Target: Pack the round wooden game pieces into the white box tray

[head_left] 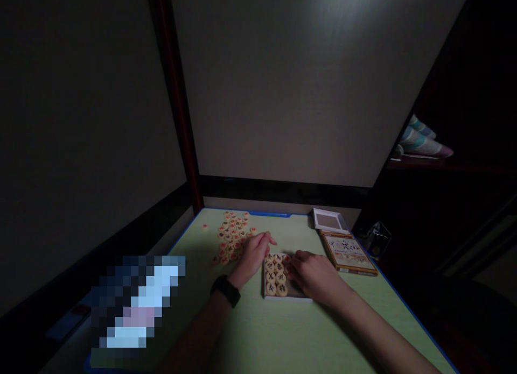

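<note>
A shallow white-edged box [264, 288] holds rows of round wooden Chinese chess pieces [271, 277] with dark characters on its left side. My right hand [317, 274] reaches over the box from the right, its bent fingers closed at a red-marked Chinese chess piece [286, 259] near the far edge. Just beyond the box's far left corner is my left hand [254, 255], fingers together and curled toward the right. Its palm is turned away, so anything in it is hidden. Loose chess pieces [230, 237] with red and dark characters lie scattered beside it on the left.
The green table [242, 331] has a blue rim. A white box lid or tray [329, 220] lies at the far right, by a flat printed box [349, 253]. A pixelated patch [141, 304] covers the left side. Walls [283, 94] stand behind the table.
</note>
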A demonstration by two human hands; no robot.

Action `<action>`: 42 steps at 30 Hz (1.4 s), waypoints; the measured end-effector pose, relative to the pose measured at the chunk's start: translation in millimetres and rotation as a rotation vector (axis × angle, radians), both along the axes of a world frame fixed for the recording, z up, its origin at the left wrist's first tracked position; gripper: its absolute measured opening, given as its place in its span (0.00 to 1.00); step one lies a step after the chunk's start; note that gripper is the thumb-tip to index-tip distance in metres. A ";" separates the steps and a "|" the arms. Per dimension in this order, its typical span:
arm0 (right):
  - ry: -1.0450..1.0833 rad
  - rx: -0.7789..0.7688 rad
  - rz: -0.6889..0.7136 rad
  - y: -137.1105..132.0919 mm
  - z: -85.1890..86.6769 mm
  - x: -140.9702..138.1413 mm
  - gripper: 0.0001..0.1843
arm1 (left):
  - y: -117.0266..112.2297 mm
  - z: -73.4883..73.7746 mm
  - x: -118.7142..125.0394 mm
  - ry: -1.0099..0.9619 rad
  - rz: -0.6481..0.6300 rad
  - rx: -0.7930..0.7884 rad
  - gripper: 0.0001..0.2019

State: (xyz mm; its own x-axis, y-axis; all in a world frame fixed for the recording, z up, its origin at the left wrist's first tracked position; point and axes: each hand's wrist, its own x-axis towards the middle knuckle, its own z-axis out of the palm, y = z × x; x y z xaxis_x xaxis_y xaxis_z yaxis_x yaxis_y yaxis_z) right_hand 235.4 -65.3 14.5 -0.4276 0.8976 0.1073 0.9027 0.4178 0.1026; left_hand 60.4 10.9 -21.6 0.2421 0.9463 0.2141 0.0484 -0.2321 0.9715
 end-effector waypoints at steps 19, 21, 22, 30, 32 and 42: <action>0.042 -0.017 -0.033 -0.9 7.9 3.5 0.06 | 0.1 0.1 -0.8 0.011 0.004 0.010 0.25; 0.047 -0.030 -0.049 -2.3 13.4 5.7 0.06 | 0.2 1.0 -0.7 0.013 0.016 0.010 0.25; 0.053 -0.036 -0.055 -2.8 15.9 6.9 0.06 | 0.3 1.5 -0.8 0.017 0.022 0.008 0.25; 0.236 0.079 -0.156 4.8 14.4 15.5 0.10 | -0.8 8.6 -7.1 0.113 0.119 0.081 0.20; 0.256 0.119 -0.203 9.1 8.3 17.6 0.10 | 0.0 10.1 -9.8 0.117 0.144 0.112 0.20; 0.263 0.211 -0.249 19.7 -11.6 21.9 0.17 | 21.8 23.5 -56.5 0.513 0.421 0.293 0.18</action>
